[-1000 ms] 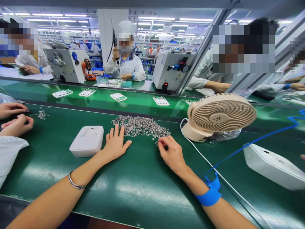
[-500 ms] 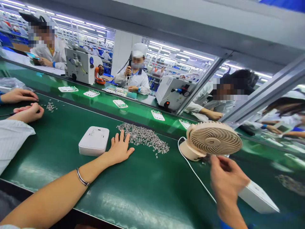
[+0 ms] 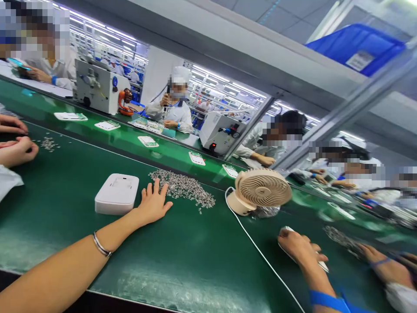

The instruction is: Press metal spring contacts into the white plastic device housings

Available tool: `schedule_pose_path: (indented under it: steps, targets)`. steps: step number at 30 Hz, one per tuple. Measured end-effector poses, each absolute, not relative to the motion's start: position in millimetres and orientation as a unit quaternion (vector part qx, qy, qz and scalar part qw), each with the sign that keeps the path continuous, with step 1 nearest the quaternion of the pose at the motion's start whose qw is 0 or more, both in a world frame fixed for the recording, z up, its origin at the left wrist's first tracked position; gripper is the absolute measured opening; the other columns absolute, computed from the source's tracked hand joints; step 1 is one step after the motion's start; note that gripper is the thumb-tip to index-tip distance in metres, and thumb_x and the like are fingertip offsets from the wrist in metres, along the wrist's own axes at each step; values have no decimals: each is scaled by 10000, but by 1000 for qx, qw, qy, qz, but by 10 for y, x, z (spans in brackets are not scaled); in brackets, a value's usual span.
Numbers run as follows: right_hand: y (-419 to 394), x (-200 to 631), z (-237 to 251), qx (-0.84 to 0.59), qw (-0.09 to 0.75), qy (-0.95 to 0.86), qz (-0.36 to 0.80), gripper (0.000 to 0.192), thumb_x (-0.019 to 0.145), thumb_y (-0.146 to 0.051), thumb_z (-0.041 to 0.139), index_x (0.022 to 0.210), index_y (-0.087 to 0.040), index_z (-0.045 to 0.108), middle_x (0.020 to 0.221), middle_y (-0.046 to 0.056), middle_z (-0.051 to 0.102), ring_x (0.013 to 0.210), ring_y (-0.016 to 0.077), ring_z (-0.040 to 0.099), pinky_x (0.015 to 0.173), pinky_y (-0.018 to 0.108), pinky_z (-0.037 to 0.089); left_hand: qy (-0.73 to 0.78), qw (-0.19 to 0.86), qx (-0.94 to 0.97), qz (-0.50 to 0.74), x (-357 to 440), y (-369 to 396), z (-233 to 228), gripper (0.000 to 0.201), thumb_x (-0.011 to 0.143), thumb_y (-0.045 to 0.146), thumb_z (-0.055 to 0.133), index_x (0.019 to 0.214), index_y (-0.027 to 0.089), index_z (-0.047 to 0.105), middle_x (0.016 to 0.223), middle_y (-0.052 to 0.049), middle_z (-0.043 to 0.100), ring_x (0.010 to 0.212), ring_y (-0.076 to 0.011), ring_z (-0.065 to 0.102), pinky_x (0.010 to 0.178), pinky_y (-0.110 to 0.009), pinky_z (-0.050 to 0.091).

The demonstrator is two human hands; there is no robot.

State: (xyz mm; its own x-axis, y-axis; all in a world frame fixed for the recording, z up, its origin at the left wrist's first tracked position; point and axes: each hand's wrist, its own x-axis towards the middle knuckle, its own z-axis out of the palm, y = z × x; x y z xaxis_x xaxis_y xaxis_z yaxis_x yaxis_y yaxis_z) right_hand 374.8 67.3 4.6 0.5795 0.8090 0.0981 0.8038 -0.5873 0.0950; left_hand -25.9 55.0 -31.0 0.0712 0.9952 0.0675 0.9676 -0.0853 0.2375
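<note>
Left hand [image 3: 151,205] flat, released; right hand [image 3: 298,247] grasping one of two white boxes [image 3: 321,265].

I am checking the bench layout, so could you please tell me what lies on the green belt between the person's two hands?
In the head view, between the left hand and right hand lies bare green belt, crossed by the fan's white cable.
</note>
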Motion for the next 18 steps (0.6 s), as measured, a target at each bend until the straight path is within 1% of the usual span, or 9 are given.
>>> schedule_pose_path:
  steps: [1,4,7,10,12,14,18]
  targets:
    - [662,3760,59,887,28,456,64,325,781,-208,428,946,-171,706,1038,266,540,988,479,505,690,604,395,673,59,729,104,-261,556,-307,593,885,408,383,1408,155,265,1465,-204,132,1291,-420,229,982,-551,280]
    - [583,3792,66,882,36,466,59,324,815,-207,422,1007,-203,684,1081,215,525,1009,397,521,794,590,370,675,45,730,100,-272,586,-305,587,887,411,354,1404,145,274,1460,-218,135,1279,-423,248,965,-561,289]
    - [490,3794,52,864,42,499,48,275,812,-188,457,957,-200,690,1059,180,526,957,339,553,824,541,373,677,27,729,92,-281,618,-305,583,879,419,343,1397,155,299,1458,-201,162,1269,-415,267,965,-556,289]
    - [438,3777,36,855,46,513,53,259,796,-142,479,946,-161,690,1036,191,524,972,345,539,797,491,394,678,13,730,89,-281,630,-300,575,877,428,324,1388,165,323,1455,-185,183,1256,-410,283,958,-551,295]
    - [415,3763,26,851,42,519,69,258,792,-123,482,955,-118,683,1045,221,509,1009,375,505,795,490,382,675,2,732,94,-279,632,-301,572,880,423,297,1388,161,323,1449,-186,194,1242,-410,297,939,-545,315]
    - [377,3748,20,843,35,530,82,230,785,-129,505,923,-99,686,1040,232,503,1008,394,489,790,488,369,672,-13,734,102,-280,638,-312,570,879,415,275,1381,151,337,1440,-190,208,1228,-415,310,923,-541,330]
    - [234,3708,30,819,16,566,94,182,779,-132,527,832,-138,701,984,183,525,946,358,507,773,459,360,664,-43,738,116,-288,669,-350,570,871,411,265,1362,143,376,1432,-190,222,1215,-427,317,918,-548,331]
